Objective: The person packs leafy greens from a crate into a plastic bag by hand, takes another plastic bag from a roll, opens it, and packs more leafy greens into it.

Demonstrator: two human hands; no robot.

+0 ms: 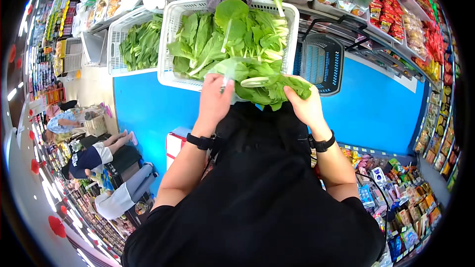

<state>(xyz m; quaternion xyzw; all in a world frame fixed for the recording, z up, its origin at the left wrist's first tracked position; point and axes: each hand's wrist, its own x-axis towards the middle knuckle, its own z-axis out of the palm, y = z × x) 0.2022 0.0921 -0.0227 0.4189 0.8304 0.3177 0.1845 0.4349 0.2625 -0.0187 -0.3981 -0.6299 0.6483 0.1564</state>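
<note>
Black short-sleeved top with two chunky black wristbands

White basket, leafy greens inside

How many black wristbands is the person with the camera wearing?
2. One black strap-like wristband is on the left wrist; the other black wristband is on the right wrist.
</note>
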